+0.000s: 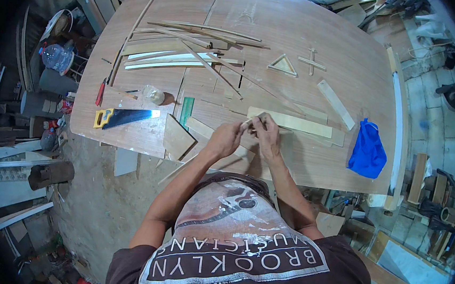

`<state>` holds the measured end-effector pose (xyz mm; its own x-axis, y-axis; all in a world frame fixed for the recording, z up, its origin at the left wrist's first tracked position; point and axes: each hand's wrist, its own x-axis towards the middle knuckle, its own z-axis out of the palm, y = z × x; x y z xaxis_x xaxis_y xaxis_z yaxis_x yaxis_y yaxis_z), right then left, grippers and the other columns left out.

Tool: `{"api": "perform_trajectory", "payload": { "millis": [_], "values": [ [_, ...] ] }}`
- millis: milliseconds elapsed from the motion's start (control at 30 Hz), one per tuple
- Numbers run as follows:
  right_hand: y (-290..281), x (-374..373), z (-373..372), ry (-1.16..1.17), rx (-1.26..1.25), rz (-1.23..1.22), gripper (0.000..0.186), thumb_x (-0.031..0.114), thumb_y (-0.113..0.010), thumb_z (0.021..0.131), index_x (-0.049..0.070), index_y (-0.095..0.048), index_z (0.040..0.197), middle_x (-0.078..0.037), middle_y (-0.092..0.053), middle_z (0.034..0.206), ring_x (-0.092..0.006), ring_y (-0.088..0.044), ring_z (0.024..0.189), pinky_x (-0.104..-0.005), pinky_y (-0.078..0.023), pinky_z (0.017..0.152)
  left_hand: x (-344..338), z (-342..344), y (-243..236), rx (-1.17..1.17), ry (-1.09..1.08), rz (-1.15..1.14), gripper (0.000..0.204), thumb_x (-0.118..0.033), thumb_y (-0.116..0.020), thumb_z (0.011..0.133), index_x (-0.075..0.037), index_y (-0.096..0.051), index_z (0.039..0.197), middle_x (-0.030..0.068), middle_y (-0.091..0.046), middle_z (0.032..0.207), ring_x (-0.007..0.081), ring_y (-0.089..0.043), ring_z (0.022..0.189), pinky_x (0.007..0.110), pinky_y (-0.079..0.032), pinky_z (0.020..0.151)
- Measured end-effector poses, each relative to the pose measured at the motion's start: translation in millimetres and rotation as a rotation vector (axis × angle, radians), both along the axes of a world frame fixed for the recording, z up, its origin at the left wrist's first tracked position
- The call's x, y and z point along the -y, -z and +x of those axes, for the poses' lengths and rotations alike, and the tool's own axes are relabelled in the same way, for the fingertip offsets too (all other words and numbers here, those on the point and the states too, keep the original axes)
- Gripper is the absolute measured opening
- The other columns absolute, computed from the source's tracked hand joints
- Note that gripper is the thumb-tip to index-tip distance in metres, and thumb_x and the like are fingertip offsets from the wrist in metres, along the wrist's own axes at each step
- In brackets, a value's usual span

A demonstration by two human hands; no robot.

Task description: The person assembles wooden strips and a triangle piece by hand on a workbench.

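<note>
Over the near part of the table, my left hand [226, 139] and my right hand [265, 134] are close together with fingers pinched. Between the fingertips is a small wooden piece [247, 125], mostly covered by them. Just beyond and to the right lies a flat wooden board [298, 123], with other thin slats beside it. To the left, near my left forearm, are a square wooden panel [177, 138] and a flat plank [202, 129] that runs under my hands. A green ruler-like strip [187, 110] lies past the panel.
A yellow-handled handsaw [128, 117], red-handled tool [101, 92] and jar [153, 95] are at the left. Long wooden strips [175, 58] pile up farther back. A triangular wooden frame [282, 65], wooden cross [312, 62] and blue cloth bag [367, 150] sit to the right.
</note>
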<state>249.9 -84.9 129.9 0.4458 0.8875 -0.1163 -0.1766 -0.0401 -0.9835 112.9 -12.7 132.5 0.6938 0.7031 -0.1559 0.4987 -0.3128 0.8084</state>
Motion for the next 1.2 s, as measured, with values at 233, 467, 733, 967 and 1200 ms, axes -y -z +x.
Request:
{"api": "perform_trajectory", "payload": {
  "millis": [233, 467, 733, 967, 1200],
  "values": [
    [42.2, 10.7, 112.3, 0.545, -0.281, 0.000, 0.007, 0.018, -0.057, 0.095, 0.012, -0.056, 0.092, -0.001, -0.059, 0.073, -0.0103, -0.057, 0.061, -0.0229, -0.044, 0.050, -3.8, -34.3, -4.5, 0.063, -0.152, 0.388, 0.032, -0.012, -0.061, 0.087, 0.000, -0.055, 0.116, 0.0224, -0.058, 0.108, 0.0381, -0.058, 0.096, 0.043, -0.047, 0.084],
    [138.6, 21.5, 273.9, 0.853, -0.406, -0.025, 0.009, 0.014, -0.053, 0.095, 0.005, -0.050, 0.093, -0.010, -0.059, 0.081, -0.0205, -0.062, 0.070, -0.0309, -0.055, 0.058, -10.9, -150.1, 59.6, -0.263, -0.417, 0.153, 0.042, -0.020, -0.064, 0.083, -0.001, -0.054, 0.119, 0.0223, -0.056, 0.115, 0.0395, -0.055, 0.105, 0.045, -0.045, 0.090],
    [114.8, 9.4, 219.0, 0.760, 0.880, -1.000, 0.029, 0.018, -0.056, 0.090, -0.004, -0.053, 0.109, -0.021, -0.061, 0.101, -0.0289, -0.060, 0.095, -0.0309, -0.049, 0.084, 5.6, -182.0, 104.2, -0.474, -0.639, 0.120, 0.074, -0.035, -0.071, 0.076, 0.004, -0.041, 0.131, 0.0272, -0.043, 0.130, 0.0441, -0.043, 0.120, 0.049, -0.039, 0.099],
    [93.6, 26.4, -2.1, -0.253, 1.031, -0.232, 0.027, 0.019, -0.068, 0.076, 0.004, -0.061, 0.098, -0.018, -0.061, 0.093, -0.0329, -0.060, 0.089, -0.0405, -0.048, 0.077, -3.5, -176.5, 116.6, -0.507, -0.690, 0.012, 0.105, -0.040, -0.083, 0.062, 0.003, -0.026, 0.138, 0.0297, -0.038, 0.129, 0.0458, -0.042, 0.119, 0.048, -0.040, 0.099],
    [120.3, 42.6, -41.5, -0.439, 1.147, -0.581, 0.055, 0.020, -0.073, 0.073, 0.002, -0.053, 0.121, -0.016, -0.052, 0.118, -0.0335, -0.048, 0.112, -0.0471, -0.037, 0.097, -19.6, -180.4, 112.9, -0.322, -0.773, -0.043, 0.086, -0.026, -0.085, 0.061, 0.003, -0.040, 0.127, 0.0272, -0.048, 0.119, 0.0403, -0.055, 0.103, 0.047, -0.048, 0.088]
  ]
}}
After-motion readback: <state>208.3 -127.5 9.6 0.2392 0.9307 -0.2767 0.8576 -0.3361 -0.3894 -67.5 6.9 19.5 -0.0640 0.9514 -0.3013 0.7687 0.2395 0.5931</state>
